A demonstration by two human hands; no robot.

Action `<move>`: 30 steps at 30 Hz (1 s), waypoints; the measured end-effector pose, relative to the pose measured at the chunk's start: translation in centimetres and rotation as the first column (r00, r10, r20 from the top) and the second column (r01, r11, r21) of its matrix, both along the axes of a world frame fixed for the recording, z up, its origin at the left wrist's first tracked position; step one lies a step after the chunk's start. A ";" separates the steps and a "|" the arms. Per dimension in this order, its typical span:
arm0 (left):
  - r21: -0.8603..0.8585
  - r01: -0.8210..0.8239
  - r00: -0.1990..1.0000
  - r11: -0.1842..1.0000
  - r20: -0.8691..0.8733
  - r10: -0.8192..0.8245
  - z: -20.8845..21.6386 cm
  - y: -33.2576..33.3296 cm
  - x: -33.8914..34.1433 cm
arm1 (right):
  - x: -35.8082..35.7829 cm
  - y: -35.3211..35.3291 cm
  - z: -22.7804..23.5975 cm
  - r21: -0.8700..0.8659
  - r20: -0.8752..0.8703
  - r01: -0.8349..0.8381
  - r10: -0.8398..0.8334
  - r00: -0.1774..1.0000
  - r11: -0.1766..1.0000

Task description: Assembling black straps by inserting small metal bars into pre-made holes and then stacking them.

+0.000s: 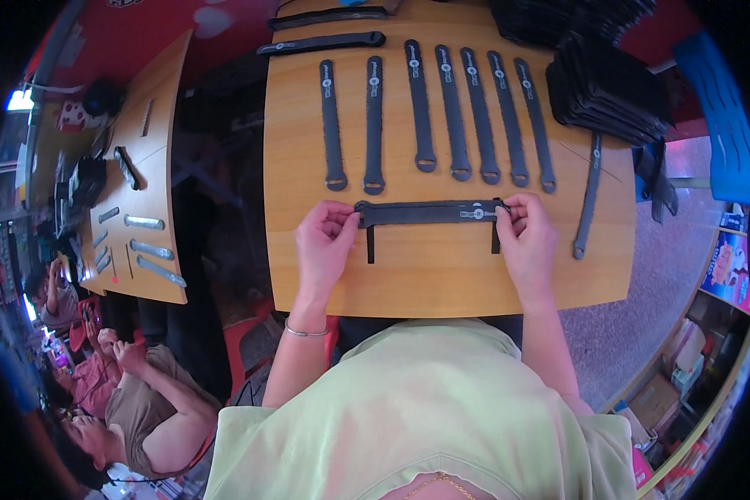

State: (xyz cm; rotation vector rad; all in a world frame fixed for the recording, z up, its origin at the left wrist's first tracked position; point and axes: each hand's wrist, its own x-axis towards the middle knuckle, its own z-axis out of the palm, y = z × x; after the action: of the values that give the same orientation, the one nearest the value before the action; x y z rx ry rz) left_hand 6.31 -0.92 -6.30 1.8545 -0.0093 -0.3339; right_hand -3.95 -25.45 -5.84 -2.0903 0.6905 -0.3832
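A dark grey strap [425, 213] with a pale printed mark lies crosswise on the wooden table [442, 283], close to its near edge. At its left end, my left hand [323, 246] pinches it between thumb and fingers. My right hand [528, 246] grips the printed end the same way. From under the strap, two short black strips [371, 246] point toward me, one near each hand. Beyond my hands, several similar straps [473, 117] lie lengthwise in a row, their slotted rounded ends facing me.
At the far right rises a stack of black folded pieces [604, 92]. A single strap [589, 196] lies below it, and another strap [321, 43] lies crosswise at the far left. Left of me, people [158, 392] sit by a second table [133, 167] holding several strips.
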 end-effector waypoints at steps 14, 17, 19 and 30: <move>0.392 -0.035 0.864 0.919 0.474 -0.169 2.0 -2.5 -2.0 | -0.1 -0.2 -0.3 -0.012 -0.020 -0.004 0.004 1.000 1.000; 0.500 0.228 0.560 0.836 0.635 -0.532 2.4 -4.3 -3.2 | -0.1 -0.2 -0.4 -0.033 -0.010 -0.008 0.007 1.000 0.999; 0.495 0.314 0.520 0.810 0.625 -0.583 2.4 -6.0 -4.2 | -0.2 -0.4 -0.1 -0.005 -0.017 -0.017 0.017 1.000 1.000; 0.673 0.470 0.450 0.571 0.374 -0.811 1.7 -8.4 -5.7 | -0.4 -0.6 0.0 0.072 0.024 -0.017 0.015 1.000 0.997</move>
State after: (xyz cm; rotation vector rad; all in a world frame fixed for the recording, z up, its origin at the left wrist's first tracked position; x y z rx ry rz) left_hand 0.63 -9.28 -4.55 2.3189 -1.3376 -0.1985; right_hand -4.30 -26.04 -5.83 -2.0187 0.6640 -0.3681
